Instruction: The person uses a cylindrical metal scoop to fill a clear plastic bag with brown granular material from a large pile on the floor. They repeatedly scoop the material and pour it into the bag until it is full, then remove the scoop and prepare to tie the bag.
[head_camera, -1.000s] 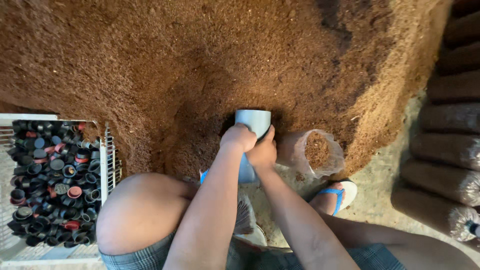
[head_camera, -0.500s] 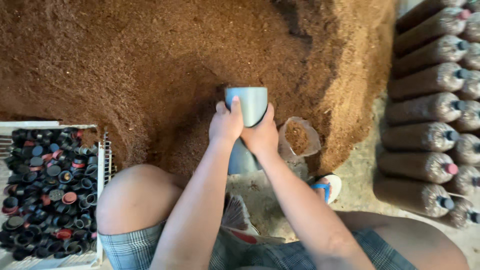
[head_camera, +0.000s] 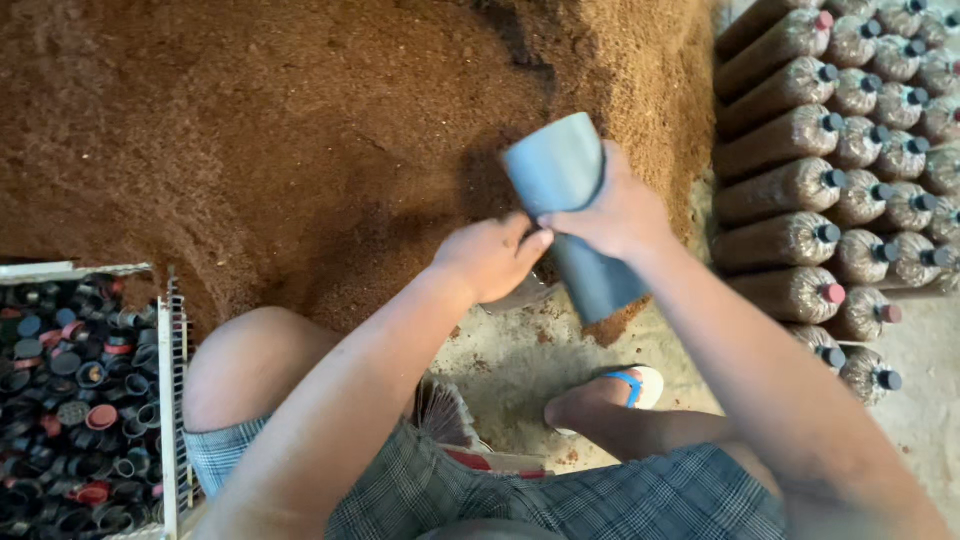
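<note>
My right hand (head_camera: 612, 212) grips a grey plastic tube (head_camera: 572, 210), held tilted over the edge of a big heap of brown sawdust (head_camera: 280, 140). My left hand (head_camera: 490, 256) is closed just left of the tube's lower half, its fingertips against it, over a clear plastic bag (head_camera: 522, 294) that is mostly hidden beneath the hand. Whether the left hand pinches the bag cannot be seen.
A white crate (head_camera: 168, 400) full of black and red bottle caps and rings stands at the lower left. Rows of sawdust-filled bags with capped necks (head_camera: 800, 180) lie stacked on the right. My knee, plaid shorts and a sandalled foot (head_camera: 610, 392) are below.
The tube was lifted from upright beside the bag and tipped to the right. The view swung right, so the stacked bags fill more of that side.
</note>
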